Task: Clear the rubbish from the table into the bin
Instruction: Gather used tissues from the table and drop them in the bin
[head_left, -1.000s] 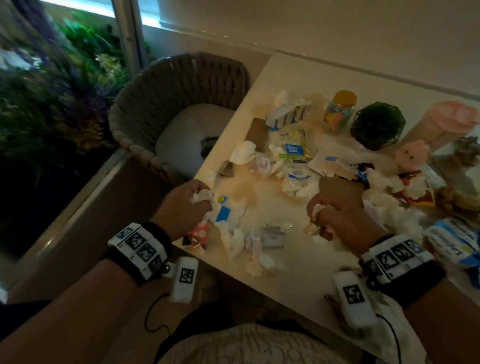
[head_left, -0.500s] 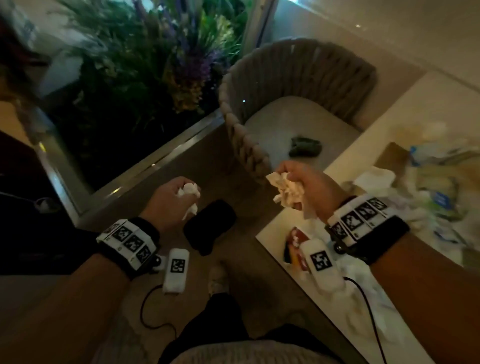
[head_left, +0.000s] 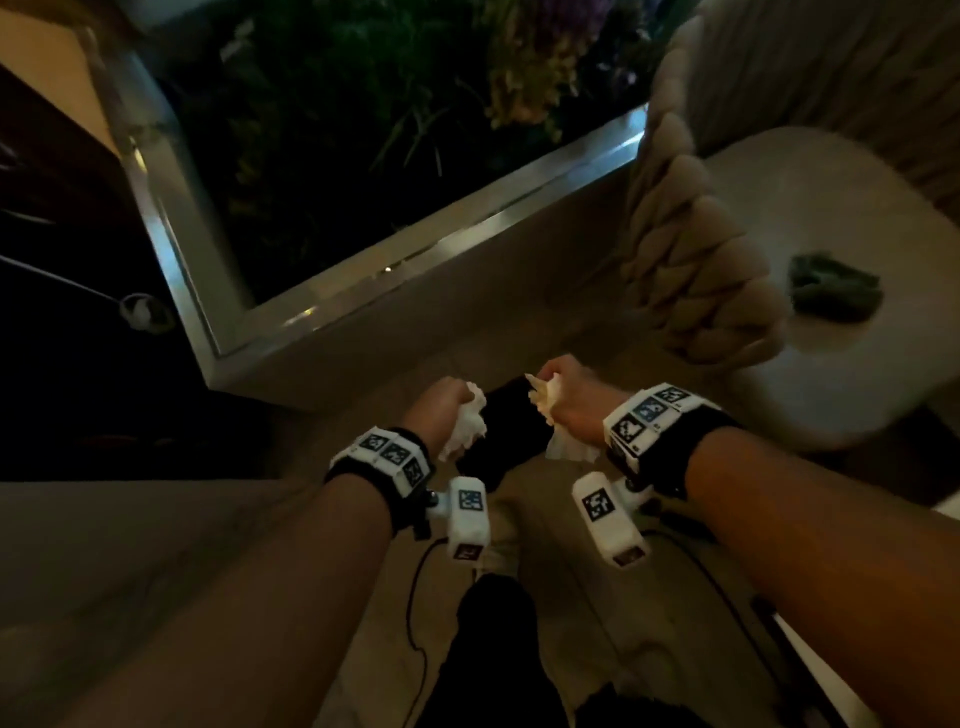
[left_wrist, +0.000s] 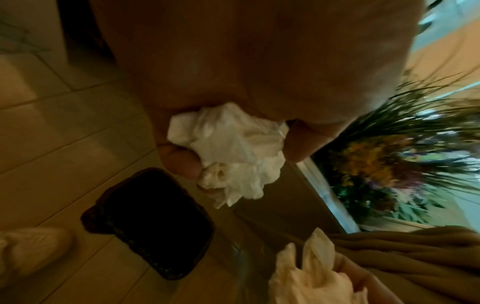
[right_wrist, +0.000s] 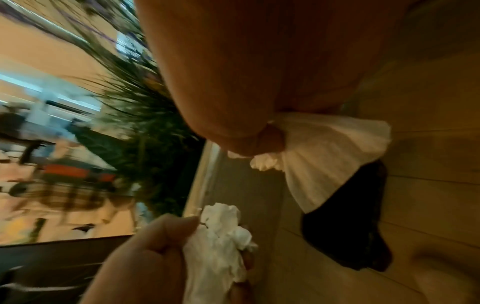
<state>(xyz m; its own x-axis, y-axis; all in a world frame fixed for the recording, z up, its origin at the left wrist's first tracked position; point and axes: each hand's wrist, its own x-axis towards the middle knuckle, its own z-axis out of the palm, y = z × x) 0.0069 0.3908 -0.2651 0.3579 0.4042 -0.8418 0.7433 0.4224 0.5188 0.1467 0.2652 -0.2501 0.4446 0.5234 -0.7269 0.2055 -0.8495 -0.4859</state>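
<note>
A dark rectangular bin (head_left: 501, 431) stands on the floor between my hands; it also shows in the left wrist view as the bin (left_wrist: 153, 222) and in the right wrist view as the bin (right_wrist: 348, 226). My left hand (head_left: 441, 410) grips a crumpled white tissue (head_left: 465, 426), the tissue (left_wrist: 231, 152) bunched in its curled fingers, at the bin's left edge. My right hand (head_left: 563, 400) grips a cream crumpled napkin (head_left: 558, 415), the napkin (right_wrist: 330, 156) hanging over the bin's right side. Both wads are above the bin's opening.
A woven armchair (head_left: 696, 260) with a pale seat cushion (head_left: 841, 291) stands to the right; a small dark green thing (head_left: 834, 291) lies on it. A glass pane in a metal frame (head_left: 415, 249) with plants behind runs ahead. My shoe (left_wrist: 28, 248) is near the bin.
My view swung left and down from the table to the floor. Both hands carried their paper wads off the table and came together over the bin.
</note>
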